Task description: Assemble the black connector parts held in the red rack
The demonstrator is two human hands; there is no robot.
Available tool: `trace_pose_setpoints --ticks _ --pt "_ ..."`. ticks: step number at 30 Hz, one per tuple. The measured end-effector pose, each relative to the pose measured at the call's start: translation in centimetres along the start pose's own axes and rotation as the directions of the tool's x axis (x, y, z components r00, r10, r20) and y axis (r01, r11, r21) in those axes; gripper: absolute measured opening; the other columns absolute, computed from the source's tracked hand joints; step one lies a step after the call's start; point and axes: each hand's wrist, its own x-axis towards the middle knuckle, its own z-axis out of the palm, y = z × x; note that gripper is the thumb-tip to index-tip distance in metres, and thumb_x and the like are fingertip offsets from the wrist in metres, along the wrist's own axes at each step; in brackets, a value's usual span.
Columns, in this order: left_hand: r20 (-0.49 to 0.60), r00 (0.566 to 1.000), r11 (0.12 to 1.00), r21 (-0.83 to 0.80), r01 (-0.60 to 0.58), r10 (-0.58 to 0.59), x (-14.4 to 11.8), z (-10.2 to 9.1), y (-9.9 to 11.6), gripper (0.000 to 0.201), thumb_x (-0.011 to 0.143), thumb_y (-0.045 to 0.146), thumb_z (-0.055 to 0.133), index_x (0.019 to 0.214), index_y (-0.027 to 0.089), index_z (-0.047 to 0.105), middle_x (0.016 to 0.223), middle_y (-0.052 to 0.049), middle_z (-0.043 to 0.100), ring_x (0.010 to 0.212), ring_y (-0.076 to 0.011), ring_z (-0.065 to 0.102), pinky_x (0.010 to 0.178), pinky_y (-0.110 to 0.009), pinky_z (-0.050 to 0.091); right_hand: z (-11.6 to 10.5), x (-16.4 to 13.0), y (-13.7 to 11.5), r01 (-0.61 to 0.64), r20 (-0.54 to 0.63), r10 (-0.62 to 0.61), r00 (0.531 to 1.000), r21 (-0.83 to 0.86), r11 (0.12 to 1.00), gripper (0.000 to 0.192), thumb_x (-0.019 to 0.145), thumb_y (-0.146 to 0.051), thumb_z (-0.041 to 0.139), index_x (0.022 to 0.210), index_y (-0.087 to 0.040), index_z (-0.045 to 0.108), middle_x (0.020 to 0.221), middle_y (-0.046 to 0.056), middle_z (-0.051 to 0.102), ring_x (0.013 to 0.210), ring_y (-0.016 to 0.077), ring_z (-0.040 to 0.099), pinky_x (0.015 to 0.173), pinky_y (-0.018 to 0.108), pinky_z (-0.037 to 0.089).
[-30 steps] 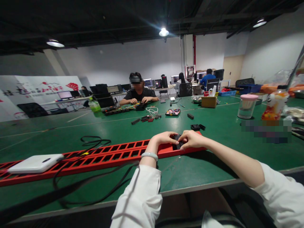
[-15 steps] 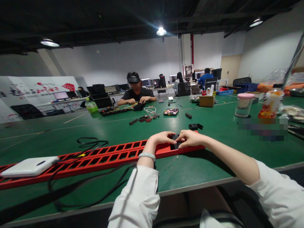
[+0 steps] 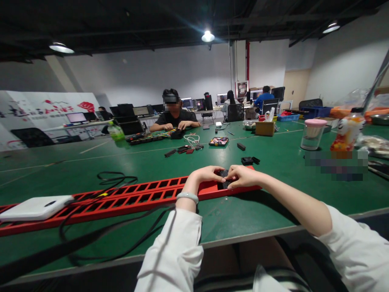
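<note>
A long red slotted frame (image 3: 209, 190) lies across the green table in front of me. At its right end sits a small black block-like part (image 3: 225, 184), partly hidden by my fingers. My left hand (image 3: 209, 174) reaches in from the left with its fingers curled and the thumb and fingertips closed on the part's left side. From the right, my right hand (image 3: 241, 176) pinches the part's other side. Just behind the frame's right end lie more black plastic pieces (image 3: 249, 160), apart from both hands.
A white box (image 3: 36, 207) with black cables (image 3: 118, 178) rests on the frame's left end. Further back are dark loose pieces (image 3: 184, 149) and a small tray (image 3: 218, 141). A pink-lidded cup (image 3: 313, 134) and a bottle (image 3: 348, 129) stand right. A co-worker (image 3: 174, 115) sits opposite.
Both hands stay on the black part, with only slight finger shifts. The view has moved a little. Across the table, the co-worker's hands have shifted slightly.
</note>
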Motion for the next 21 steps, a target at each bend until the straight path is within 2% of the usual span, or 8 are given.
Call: trace_pose_setpoints --ticks 6,10,13,15,19,21 --pt "-0.002 1.0 0.998 -0.055 -0.009 0.009 0.1 0.2 -0.1 0.06 0.062 0.039 0.068 0.114 0.016 0.052 0.111 -0.005 0.057 0.099 -0.0213 0.051 0.085 -0.027 0.036 0.1 -0.3 0.1 0.1 0.03 -0.097 0.995 -0.1 0.99 0.024 0.077 -0.031 0.052 0.091 -0.016 0.067 0.084 0.007 0.052 0.081 0.0159 0.048 0.072 0.025 0.039" --pt "0.036 0.999 0.994 -0.108 -0.025 0.029 -0.1 0.2 0.4 0.057 0.063 0.036 0.067 0.115 0.016 0.051 0.11 -0.004 0.057 0.099 -0.0201 0.051 0.084 -0.026 0.037 0.8 -0.4 -0.6 0.115 0.026 -0.112 0.993 -0.292 0.95 0.026 0.079 -0.028 0.049 0.095 -0.014 0.065 0.091 0.01 0.05 0.083 0.0181 0.046 0.079 0.031 0.038" --pt "0.046 0.999 0.992 -0.125 -0.014 0.02 -0.3 0.3 0.9 0.057 0.064 0.032 0.065 0.116 0.016 0.049 0.109 -0.004 0.057 0.097 -0.0195 0.051 0.083 -0.026 0.037 1.2 -0.4 -1.3 0.132 0.038 -0.128 0.991 -0.421 0.897 0.025 0.08 -0.024 0.047 0.09 -0.011 0.066 0.088 0.013 0.05 0.085 0.0202 0.043 0.08 0.034 0.037" --pt "0.039 0.999 0.993 -0.119 -0.005 0.009 -0.4 0.2 1.1 0.056 0.064 0.03 0.065 0.115 0.014 0.05 0.11 -0.004 0.057 0.098 -0.02 0.051 0.084 -0.026 0.037 1.1 -0.3 -1.3 0.146 0.048 -0.139 0.989 -0.413 0.899 0.024 0.08 -0.022 0.045 0.086 -0.012 0.067 0.085 0.012 0.051 0.084 0.0197 0.043 0.079 0.033 0.037" --pt "0.005 1.0 0.997 -0.067 0.031 -0.031 -0.2 0.1 1.4 0.052 0.063 0.025 0.061 0.113 0.013 0.051 0.114 -0.005 0.055 0.102 -0.0209 0.048 0.087 -0.027 0.034 0.0 -0.1 0.8 0.11 -0.056 -0.137 0.989 -0.338 0.935 0.027 0.083 -0.022 0.04 0.089 -0.016 0.066 0.091 0.01 0.051 0.086 0.018 0.043 0.079 0.03 0.037" --pt "-0.004 0.998 0.997 -0.045 0.058 -0.058 -0.2 0.0 1.5 0.053 0.062 0.025 0.06 0.114 0.014 0.05 0.117 -0.005 0.053 0.104 -0.0206 0.047 0.089 -0.026 0.034 -0.6 0.1 2.8 -0.021 -0.155 -0.041 0.987 -0.376 0.926 0.028 0.08 -0.017 0.041 0.097 -0.015 0.064 0.096 0.012 0.052 0.089 0.019 0.043 0.08 0.031 0.037"
